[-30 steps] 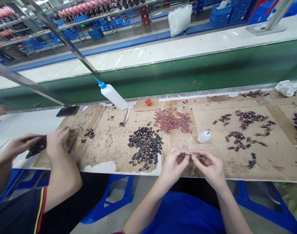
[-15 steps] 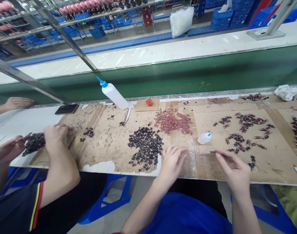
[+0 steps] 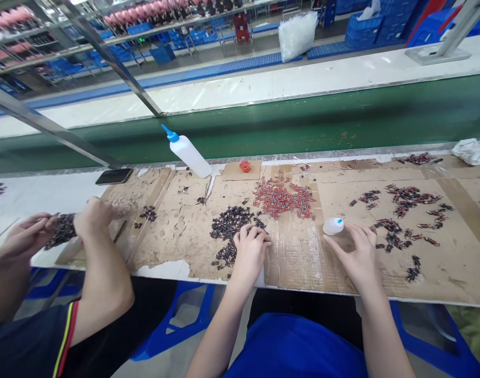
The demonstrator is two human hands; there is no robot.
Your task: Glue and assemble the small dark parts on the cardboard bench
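Observation:
My left hand [image 3: 251, 247] reaches over the right side of a pile of small black parts [image 3: 228, 223]. Its fingers are curled down and together at the edge of the pile; whatever is between the tips is hidden. A small white squeeze bottle [image 3: 333, 226] with a blue tip leans on the cardboard. My right hand [image 3: 353, 254] has its thumb at the bottle's lower side and its fingers by the cap, closed around it. Beyond and between the hands lies a heap of red-and-metal pieces [image 3: 281, 197]. Joined black-and-red pieces [image 3: 408, 199] are scattered to the right.
A large white bottle [image 3: 190, 156] with a blue nozzle leans at the back, near a red cap [image 3: 245, 166]. On the left a co-worker's hands [image 3: 92, 218] handle dark parts beside a phone [image 3: 114, 176]. A metal post [image 3: 117, 68] slants across the green barrier [image 3: 302, 123].
My left hand has moved left onto the black pile. My right hand has shifted left and away from me to the small bottle; the dark piece at its fingertips is no longer visible.

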